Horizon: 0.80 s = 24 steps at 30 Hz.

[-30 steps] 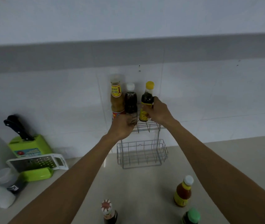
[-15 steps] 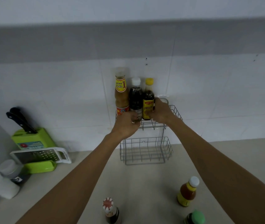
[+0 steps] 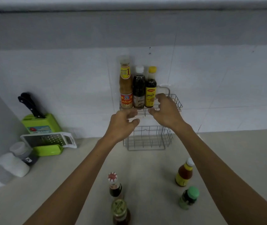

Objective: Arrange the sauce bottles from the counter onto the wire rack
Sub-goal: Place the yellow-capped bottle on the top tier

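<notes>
Both hands hung empty with fingers spread, the left hand [image 3: 123,125] and right hand [image 3: 167,111] just in front of the wire rack [image 3: 176,103], where three bottles [image 3: 139,88] stood upright. Four more bottles [image 3: 184,172] stood upright on the counter [image 3: 145,168], below and behind the hands. The orange one was nearest the right hand.

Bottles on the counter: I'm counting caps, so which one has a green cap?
The small bottle at the front right, beside the right forearm. The other three on the counter have white, red-and-white and gold caps.
</notes>
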Available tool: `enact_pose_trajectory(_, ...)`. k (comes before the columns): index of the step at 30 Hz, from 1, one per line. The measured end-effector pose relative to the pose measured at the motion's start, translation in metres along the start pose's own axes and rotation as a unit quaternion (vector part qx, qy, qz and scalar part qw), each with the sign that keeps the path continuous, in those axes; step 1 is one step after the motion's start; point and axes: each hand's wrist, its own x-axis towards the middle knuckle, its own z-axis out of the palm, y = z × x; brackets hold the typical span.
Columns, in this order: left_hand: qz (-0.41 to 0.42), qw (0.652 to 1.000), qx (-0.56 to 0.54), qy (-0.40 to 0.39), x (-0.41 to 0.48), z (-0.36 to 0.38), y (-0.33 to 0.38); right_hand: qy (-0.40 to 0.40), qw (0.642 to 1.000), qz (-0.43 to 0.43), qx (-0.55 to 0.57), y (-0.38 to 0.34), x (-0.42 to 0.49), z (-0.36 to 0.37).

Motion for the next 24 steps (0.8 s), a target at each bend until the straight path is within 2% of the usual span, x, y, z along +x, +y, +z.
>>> enact_pose_trajectory(11, -0.141, 0.982, -0.123, 0.02, -0.102, -0.017, -0.069, -0.212, 0.975, -0.041, 0.047, -0.016, -0.145, 0.068)
enact_pose_trajectory(19, -0.213, 0.961, -0.151, 0.086, -0.176, -0.013, -0.114, -0.23, 0.969, -0.055, 0.076, -0.021, -0.187, 0.075)
enact_pose_trajectory(22, -0.234, 0.959, -0.137, 0.077, -0.204, -0.006, -0.121, -0.242, 0.962, -0.077, 0.1, -0.025, -0.207, 0.071)
enact_pose_trajectory(24, -0.24, 0.962, -0.122, 0.039, -0.221, -0.001, -0.121, -0.273, 0.952, -0.104, 0.088, -0.026, -0.217, 0.07)
